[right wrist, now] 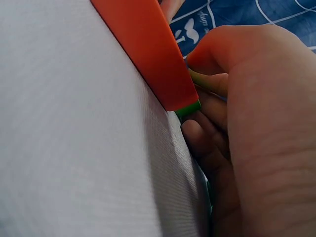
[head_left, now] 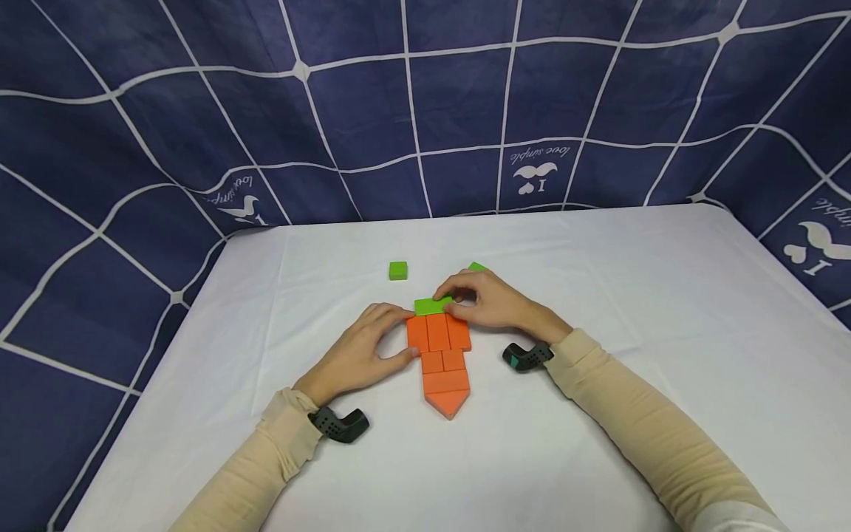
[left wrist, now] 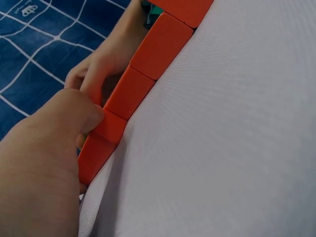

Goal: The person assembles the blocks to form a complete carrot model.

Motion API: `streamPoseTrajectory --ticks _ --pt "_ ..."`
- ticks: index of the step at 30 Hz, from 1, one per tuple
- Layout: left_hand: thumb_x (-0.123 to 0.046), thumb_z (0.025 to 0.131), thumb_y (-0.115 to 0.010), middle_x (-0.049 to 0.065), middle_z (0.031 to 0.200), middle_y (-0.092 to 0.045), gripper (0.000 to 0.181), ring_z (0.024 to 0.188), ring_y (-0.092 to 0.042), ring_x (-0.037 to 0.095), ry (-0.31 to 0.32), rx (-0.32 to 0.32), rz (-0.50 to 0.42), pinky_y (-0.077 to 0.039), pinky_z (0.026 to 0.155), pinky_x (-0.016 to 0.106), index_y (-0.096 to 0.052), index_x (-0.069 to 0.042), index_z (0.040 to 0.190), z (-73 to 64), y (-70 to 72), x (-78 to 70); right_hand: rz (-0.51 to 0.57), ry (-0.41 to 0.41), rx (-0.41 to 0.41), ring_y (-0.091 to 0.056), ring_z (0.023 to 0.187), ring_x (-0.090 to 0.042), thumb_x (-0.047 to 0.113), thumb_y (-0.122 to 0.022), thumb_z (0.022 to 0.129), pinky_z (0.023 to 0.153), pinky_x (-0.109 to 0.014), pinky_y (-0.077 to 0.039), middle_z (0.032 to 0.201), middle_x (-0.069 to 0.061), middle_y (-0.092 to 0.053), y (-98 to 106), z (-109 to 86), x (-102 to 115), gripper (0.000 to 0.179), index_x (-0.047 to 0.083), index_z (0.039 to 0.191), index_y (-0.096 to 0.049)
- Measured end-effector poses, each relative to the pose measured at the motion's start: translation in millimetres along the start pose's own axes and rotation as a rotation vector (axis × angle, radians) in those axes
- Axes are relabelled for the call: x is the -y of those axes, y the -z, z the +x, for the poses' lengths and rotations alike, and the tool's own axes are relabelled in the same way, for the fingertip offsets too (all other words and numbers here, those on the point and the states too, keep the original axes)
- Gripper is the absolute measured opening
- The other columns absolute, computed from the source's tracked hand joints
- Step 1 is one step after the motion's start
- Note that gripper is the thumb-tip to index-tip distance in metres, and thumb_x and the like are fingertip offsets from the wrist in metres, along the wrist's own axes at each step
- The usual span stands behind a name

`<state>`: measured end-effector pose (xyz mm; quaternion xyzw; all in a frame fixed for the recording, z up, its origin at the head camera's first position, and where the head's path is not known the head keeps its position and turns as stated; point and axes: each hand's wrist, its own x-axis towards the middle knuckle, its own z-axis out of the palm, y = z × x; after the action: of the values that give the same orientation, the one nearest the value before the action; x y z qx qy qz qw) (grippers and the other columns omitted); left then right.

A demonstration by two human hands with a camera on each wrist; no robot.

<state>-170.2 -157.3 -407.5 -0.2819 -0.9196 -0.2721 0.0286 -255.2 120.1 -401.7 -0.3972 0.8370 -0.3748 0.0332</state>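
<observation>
A flat row of three long orange blocks [head_left: 437, 332] lies on the white cloth, with smaller orange blocks [head_left: 445, 361] and a pointed orange block [head_left: 448, 403] on the near side. Against the row's far edge is a green rectangular block [head_left: 428, 307]. My right hand [head_left: 488, 299] pinches its right end between thumb and fingers. At the left of the row, my left hand [head_left: 362, 347] holds the leftmost long orange block [head_left: 417, 334], thumb at its near corner and a fingertip at its far corner. The left wrist view shows the thumb [left wrist: 91, 116] pressed to orange.
A green square block [head_left: 398, 271] lies beyond the row, to the left. Another green block [head_left: 477, 266] shows partly behind the right hand. Dark wrist devices [head_left: 340, 425] sit by both cuffs. A navy checked curtain [head_left: 459, 96] borders the white table [head_left: 319, 251].
</observation>
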Motion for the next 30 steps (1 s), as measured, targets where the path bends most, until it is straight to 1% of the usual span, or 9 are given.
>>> streamPoseTrajectory --ticks 10,18,21,26,30 --pt "-0.047 0.092 -0.073 -0.002 0.136 -0.058 0.058 0.131 -0.050 0.015 0.003 -0.002 -0.002 -0.045 0.114 0.041 -0.060 -0.016 0.140 0.3 0.8 -0.6 -0.003 -0.015 0.005 -0.058 0.093 -0.014 0.015 -0.069 0.094 0.085 -0.032 -0.050 0.107 0.006 -0.072 1 0.5 3 0.022 0.017 0.115 -0.076" --pt "-0.047 0.092 -0.073 -0.002 0.136 -0.058 0.058 0.131 -0.050 0.015 0.003 -0.002 -0.004 -0.045 0.114 0.041 -0.060 -0.016 0.140 -0.1 0.4 -0.7 0.013 -0.025 0.005 -0.060 0.095 -0.014 0.014 -0.068 0.095 0.087 -0.032 -0.051 0.108 0.005 -0.073 0 0.7 2 0.022 0.017 0.116 -0.075" --pt "-0.047 0.092 -0.073 -0.002 0.136 -0.058 0.058 0.131 -0.050 0.015 0.003 -0.008 -0.002 -0.045 0.114 0.042 -0.060 -0.016 0.140 -0.1 0.1 -0.4 0.000 -0.029 -0.029 -0.060 0.093 -0.013 0.015 -0.069 0.096 0.085 -0.032 -0.052 0.107 0.005 -0.073 2 0.9 3 0.022 0.017 0.117 -0.075" --pt "-0.045 0.092 -0.074 -0.002 0.136 -0.058 0.058 0.132 -0.051 0.016 0.000 -0.018 -0.002 -0.045 0.114 0.043 -0.060 -0.016 0.140 -0.5 -0.7 -0.6 0.002 -0.036 -0.123 -0.062 0.088 -0.014 0.014 -0.069 0.097 0.082 -0.033 -0.054 0.106 0.003 -0.073 10 0.0 3 0.022 0.015 0.118 -0.075" --pt "-0.045 0.091 -0.074 -0.002 0.136 -0.058 0.058 0.131 -0.051 0.015 0.000 -0.019 0.001 -0.045 0.114 0.042 -0.060 -0.016 0.140 -0.6 -0.9 -0.8 -0.013 -0.047 -0.167 -0.064 0.087 -0.015 0.012 -0.068 0.097 0.083 -0.034 -0.055 0.108 0.000 -0.073 19 -3.0 -1 0.022 0.013 0.118 -0.075"
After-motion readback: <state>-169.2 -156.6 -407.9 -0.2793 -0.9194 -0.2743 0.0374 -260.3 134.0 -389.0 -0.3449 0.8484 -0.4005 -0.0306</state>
